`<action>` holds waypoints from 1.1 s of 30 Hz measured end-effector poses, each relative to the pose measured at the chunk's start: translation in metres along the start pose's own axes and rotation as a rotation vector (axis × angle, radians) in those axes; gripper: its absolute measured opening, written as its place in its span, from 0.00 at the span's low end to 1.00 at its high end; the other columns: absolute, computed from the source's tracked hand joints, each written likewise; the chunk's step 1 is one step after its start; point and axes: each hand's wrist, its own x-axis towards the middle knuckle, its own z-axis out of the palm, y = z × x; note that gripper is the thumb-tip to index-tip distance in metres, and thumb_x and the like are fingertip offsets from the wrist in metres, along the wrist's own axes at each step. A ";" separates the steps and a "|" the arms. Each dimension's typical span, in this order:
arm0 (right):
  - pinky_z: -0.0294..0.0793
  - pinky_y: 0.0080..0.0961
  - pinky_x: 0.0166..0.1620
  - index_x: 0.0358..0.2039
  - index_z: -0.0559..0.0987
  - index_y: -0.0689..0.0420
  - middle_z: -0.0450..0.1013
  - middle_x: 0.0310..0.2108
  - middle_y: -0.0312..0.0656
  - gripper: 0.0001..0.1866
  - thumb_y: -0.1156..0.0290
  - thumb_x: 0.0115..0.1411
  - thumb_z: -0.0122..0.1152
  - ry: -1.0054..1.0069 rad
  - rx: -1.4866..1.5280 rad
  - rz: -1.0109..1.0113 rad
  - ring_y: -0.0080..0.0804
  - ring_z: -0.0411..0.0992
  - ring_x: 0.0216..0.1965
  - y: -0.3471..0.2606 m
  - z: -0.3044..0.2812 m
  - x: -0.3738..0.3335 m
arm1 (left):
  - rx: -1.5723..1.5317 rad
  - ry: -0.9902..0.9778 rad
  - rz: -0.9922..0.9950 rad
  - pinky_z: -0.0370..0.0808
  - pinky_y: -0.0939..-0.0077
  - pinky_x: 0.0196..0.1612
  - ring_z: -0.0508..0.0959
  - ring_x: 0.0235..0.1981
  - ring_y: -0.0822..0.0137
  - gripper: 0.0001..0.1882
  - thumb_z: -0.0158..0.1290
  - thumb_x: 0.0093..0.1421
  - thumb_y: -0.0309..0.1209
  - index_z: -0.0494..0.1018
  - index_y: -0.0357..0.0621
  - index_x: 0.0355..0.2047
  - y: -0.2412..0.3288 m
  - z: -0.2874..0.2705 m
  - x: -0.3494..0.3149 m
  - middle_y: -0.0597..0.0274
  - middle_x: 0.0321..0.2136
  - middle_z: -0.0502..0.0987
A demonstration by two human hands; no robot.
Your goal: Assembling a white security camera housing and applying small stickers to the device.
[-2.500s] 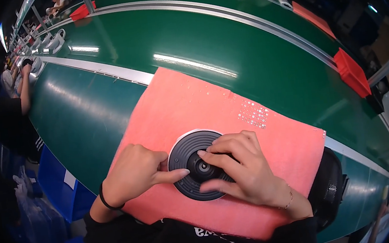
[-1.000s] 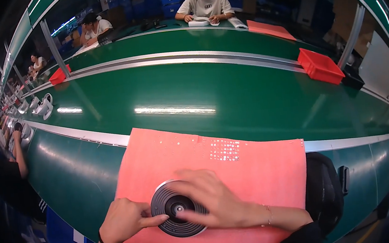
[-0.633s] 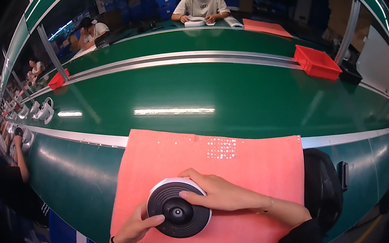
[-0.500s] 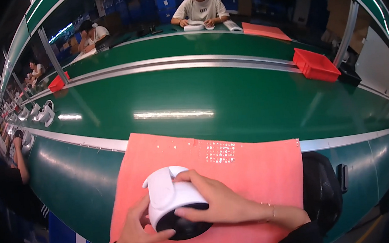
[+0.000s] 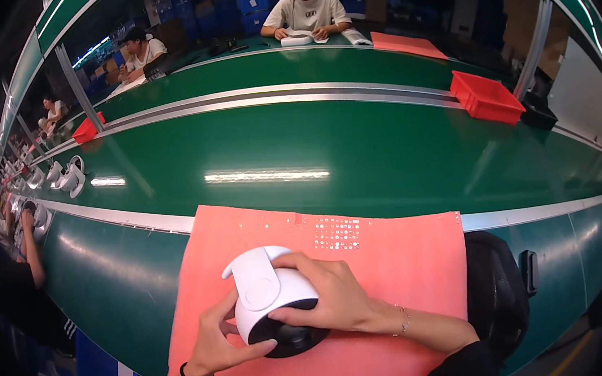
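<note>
Both my hands hold a white rounded security camera (image 5: 257, 279) with a glossy black front, tilted above a pink foam mat (image 5: 405, 287). My left hand (image 5: 215, 345) grips its lower left side, the thumb lying at the edge of the black front. From the right, my right hand (image 5: 332, 290) wraps over the white shell, with its thumb on the rim of the black part. A flat white arm with a round mark runs up the camera's left side. Small shiny screws or studs (image 5: 337, 233) sit in a grid on the mat's far part.
A long green conveyor (image 5: 253, 142) crosses beyond the mat; several white units (image 5: 72, 177) stand at its far left. Red bins (image 5: 488, 96) sit along its far rail. A black bag (image 5: 496, 292) and small black object (image 5: 529, 272) lie right of the mat. Co-workers sit opposite and left.
The camera has turned in my hands, its white arm now leaning more to the right and its black front shifting. Both hands have moved slightly with it.
</note>
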 end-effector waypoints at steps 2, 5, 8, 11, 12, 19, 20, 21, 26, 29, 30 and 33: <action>0.75 0.36 0.41 0.53 0.63 0.61 0.72 0.41 0.55 0.41 0.50 0.45 0.68 0.063 0.026 0.009 0.48 0.75 0.40 -0.002 0.002 0.000 | -0.113 0.031 -0.050 0.75 0.71 0.46 0.71 0.50 0.62 0.46 0.66 0.40 0.28 0.56 0.29 0.58 0.006 -0.001 0.001 0.52 0.48 0.70; 0.73 0.37 0.44 0.59 0.53 0.61 0.66 0.48 0.57 0.51 0.44 0.44 0.66 0.051 0.006 0.114 0.49 0.72 0.44 -0.014 -0.011 0.002 | -0.321 0.102 -0.086 0.64 0.70 0.56 0.69 0.51 0.63 0.44 0.64 0.38 0.25 0.58 0.29 0.57 0.004 -0.013 0.005 0.53 0.49 0.69; 0.73 0.36 0.45 0.61 0.51 0.60 0.65 0.49 0.57 0.52 0.48 0.44 0.67 -0.039 0.077 0.182 0.49 0.71 0.45 -0.013 -0.018 0.006 | -0.333 0.156 -0.018 0.64 0.70 0.56 0.70 0.51 0.63 0.44 0.64 0.34 0.27 0.59 0.29 0.55 -0.003 -0.026 0.009 0.53 0.48 0.69; 0.68 0.36 0.56 0.63 0.47 0.56 0.58 0.56 0.55 0.52 0.62 0.44 0.71 -0.168 0.453 0.143 0.49 0.64 0.55 -0.006 -0.016 0.005 | -0.305 0.165 0.090 0.64 0.70 0.55 0.70 0.51 0.63 0.44 0.64 0.39 0.34 0.58 0.30 0.56 -0.024 -0.028 0.022 0.53 0.48 0.69; 0.68 0.36 0.56 0.63 0.47 0.56 0.58 0.56 0.55 0.52 0.62 0.44 0.71 -0.163 0.454 0.138 0.49 0.64 0.55 -0.004 -0.018 0.006 | -0.323 0.167 0.148 0.64 0.70 0.55 0.70 0.51 0.63 0.44 0.64 0.42 0.37 0.58 0.30 0.56 -0.034 -0.027 0.030 0.53 0.48 0.69; 0.73 0.37 0.50 0.61 0.47 0.62 0.62 0.51 0.61 0.55 0.58 0.40 0.74 0.243 -0.081 0.065 0.50 0.70 0.48 0.014 -0.011 0.008 | -0.850 0.319 0.059 0.62 0.52 0.59 0.63 0.58 0.54 0.42 0.37 0.56 0.66 0.53 0.50 0.62 -0.040 0.035 0.094 0.56 0.58 0.61; 0.73 0.37 0.49 0.60 0.47 0.63 0.62 0.51 0.61 0.55 0.58 0.41 0.73 0.255 -0.107 0.095 0.50 0.71 0.47 0.012 -0.016 0.010 | -0.840 0.330 0.049 0.62 0.53 0.59 0.64 0.57 0.55 0.42 0.37 0.56 0.66 0.53 0.51 0.61 -0.038 0.040 0.102 0.56 0.58 0.61; 0.73 0.37 0.49 0.60 0.47 0.63 0.62 0.51 0.61 0.55 0.58 0.41 0.73 0.268 -0.139 0.124 0.50 0.71 0.47 0.012 -0.020 0.011 | -0.857 0.332 0.032 0.62 0.55 0.59 0.64 0.58 0.56 0.43 0.37 0.55 0.67 0.54 0.51 0.61 -0.036 0.045 0.111 0.57 0.58 0.61; 0.74 0.36 0.50 0.59 0.48 0.60 0.62 0.51 0.60 0.54 0.59 0.40 0.74 0.347 -0.066 0.082 0.50 0.70 0.48 0.030 -0.019 0.013 | -0.932 0.387 0.072 0.63 0.59 0.59 0.63 0.58 0.58 0.45 0.42 0.52 0.68 0.54 0.50 0.60 -0.052 0.051 0.141 0.59 0.58 0.61; 0.74 0.36 0.49 0.59 0.48 0.60 0.62 0.52 0.59 0.53 0.61 0.40 0.74 0.369 -0.101 0.044 0.49 0.70 0.48 0.036 -0.022 0.015 | -0.934 0.395 0.098 0.64 0.60 0.59 0.64 0.57 0.59 0.45 0.41 0.52 0.68 0.54 0.50 0.60 -0.055 0.054 0.149 0.58 0.57 0.61; 0.74 0.37 0.49 0.59 0.48 0.60 0.62 0.52 0.59 0.53 0.61 0.40 0.74 0.370 -0.066 0.044 0.48 0.70 0.49 0.039 -0.023 0.015 | -0.936 0.393 0.095 0.64 0.60 0.59 0.64 0.57 0.59 0.45 0.41 0.52 0.68 0.54 0.50 0.60 -0.054 0.056 0.150 0.58 0.57 0.61; 0.73 0.37 0.50 0.59 0.49 0.60 0.62 0.52 0.58 0.52 0.63 0.40 0.74 0.374 -0.005 0.063 0.46 0.69 0.50 0.040 -0.026 0.017 | -0.934 0.411 0.077 0.65 0.62 0.57 0.65 0.56 0.60 0.45 0.41 0.52 0.68 0.56 0.48 0.59 -0.050 0.056 0.154 0.59 0.56 0.63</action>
